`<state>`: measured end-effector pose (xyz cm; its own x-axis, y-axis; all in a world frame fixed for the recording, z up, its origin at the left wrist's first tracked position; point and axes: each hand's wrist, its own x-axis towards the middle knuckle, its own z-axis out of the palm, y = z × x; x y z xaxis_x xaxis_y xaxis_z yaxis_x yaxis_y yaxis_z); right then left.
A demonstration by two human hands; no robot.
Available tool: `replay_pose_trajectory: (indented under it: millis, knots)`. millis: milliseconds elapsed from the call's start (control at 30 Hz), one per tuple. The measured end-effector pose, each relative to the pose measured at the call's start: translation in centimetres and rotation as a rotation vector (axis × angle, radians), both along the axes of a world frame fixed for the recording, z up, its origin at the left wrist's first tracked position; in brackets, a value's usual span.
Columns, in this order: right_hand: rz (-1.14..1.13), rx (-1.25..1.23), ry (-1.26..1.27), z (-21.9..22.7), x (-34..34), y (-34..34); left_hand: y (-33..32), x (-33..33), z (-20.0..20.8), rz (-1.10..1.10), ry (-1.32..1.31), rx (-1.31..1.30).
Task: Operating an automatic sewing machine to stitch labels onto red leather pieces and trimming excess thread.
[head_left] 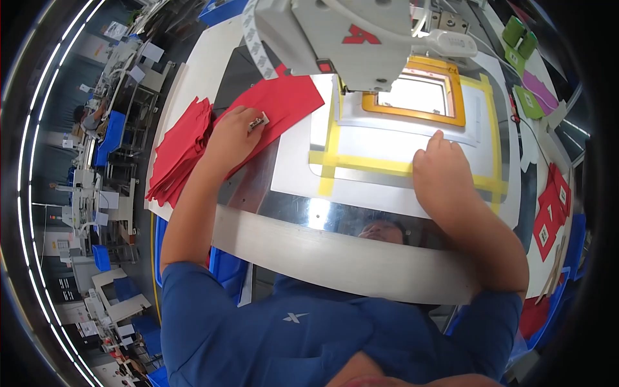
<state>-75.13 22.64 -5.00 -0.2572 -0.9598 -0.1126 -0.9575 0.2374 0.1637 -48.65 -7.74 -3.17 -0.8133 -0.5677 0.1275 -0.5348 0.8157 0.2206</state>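
My left hand (233, 138) is closed around a small pale metal piece (258, 122) with dark marks; its kind is not clear. The hand rests over a flat red fabric piece (293, 100), beside a thick stack of red fabric pieces (177, 155). My right hand (445, 171) lies at the near edge of a white sheet (380, 138), its index finger stretched forward and the others partly bent, with nothing visible in it. Just beyond that fingertip sits an orange rectangular frame (456, 97) with a window, partly under the sewing machine head (361, 45).
Yellow tape (367, 162) borders the white work area on the shiny metal plate (296, 216). Green thread cones (514, 31) stand at the far right. Red pieces with white labels (545, 235) lie at the right edge. Blue bins (225, 271) sit below the table's front edge.
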Motion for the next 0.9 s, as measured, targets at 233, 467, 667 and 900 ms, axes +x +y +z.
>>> replay_pose_trajectory:
  millis: [233, 467, 667, 900]
  knots:
    - [0.055, -0.075, 0.044, -0.2, 0.0, 0.3, -1.1, 0.8, -1.2, -0.092, -0.22, -0.115]
    - [0.073, -0.129, -0.059, 0.1, -0.5, 0.5, 0.5, 1.5, 2.3, -0.078, -0.021, -0.091]
    - [0.091, -0.218, -0.062, -1.1, -1.7, 1.1, -0.9, 12.2, 8.8, 0.061, 0.448, 0.558]
    - [0.063, -0.115, 0.03, -1.4, -2.4, 1.3, 4.2, 33.1, 9.6, 0.789, 0.587, 0.548]
